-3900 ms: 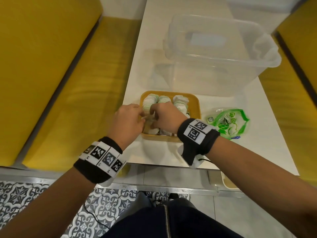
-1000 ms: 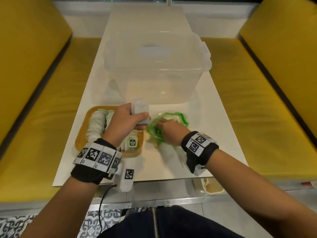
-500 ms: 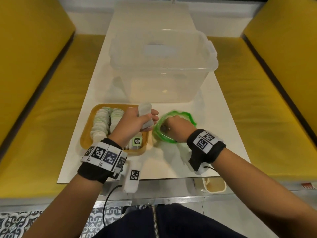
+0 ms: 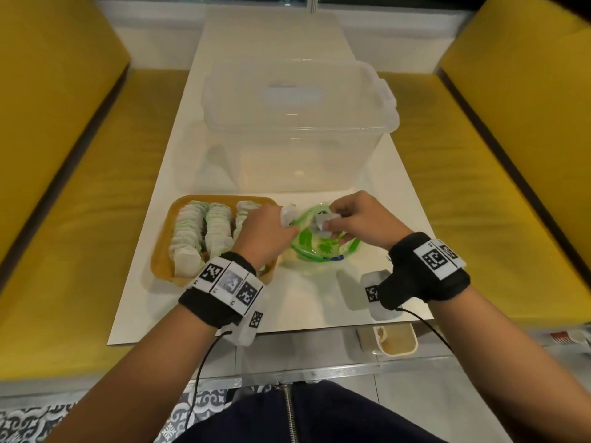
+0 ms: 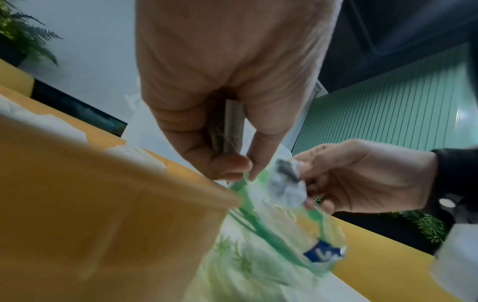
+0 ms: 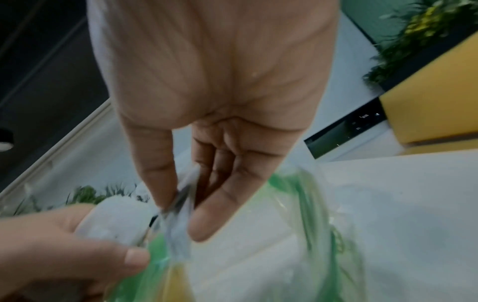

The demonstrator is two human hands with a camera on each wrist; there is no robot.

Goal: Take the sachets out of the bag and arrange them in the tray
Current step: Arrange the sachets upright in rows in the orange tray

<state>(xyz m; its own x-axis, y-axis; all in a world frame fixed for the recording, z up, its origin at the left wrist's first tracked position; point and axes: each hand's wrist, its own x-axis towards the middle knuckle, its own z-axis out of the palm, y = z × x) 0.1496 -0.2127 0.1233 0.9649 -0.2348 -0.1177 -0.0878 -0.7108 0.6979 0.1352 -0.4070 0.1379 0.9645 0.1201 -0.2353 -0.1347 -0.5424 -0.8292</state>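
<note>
Starting nearest the body, 2 forearms with black wristbands (image 4: 425, 270) carrying printed markers reach over the near edge of the white table (image 4: 313, 302). The left hand (image 4: 262, 235) hovers over the right end of the orange tray (image 4: 161, 260), its fingers (image 5: 230, 163) curled round a white sachet (image 4: 287, 214); the left wrist view shows this sachet edge-on in the grip and those fingers also pinching the green rim of the bag, which the head view does not make clear. Just to its right, the right hand (image 4: 361, 219) pinches a second, crumpled sachet (image 4: 321, 223) between thumb and fingers (image 6: 207, 214) directly above the mouth of the clear, green-printed bag (image 4: 323, 247), which lies on the table touching the tray's right side. The right wrist view is blurred by motion but confirms the pinch. A blue label (image 5: 323, 251) on the bag appears clearly only in the left wrist view. In the tray, 3 rows of white sachets (image 4: 198, 231) stand packed on edge. Beyond the tray and bag stands a large clear lidded plastic box (image 4: 297, 129). Yellow bench seats (image 4: 96, 193) flank the table on both sides.
</note>
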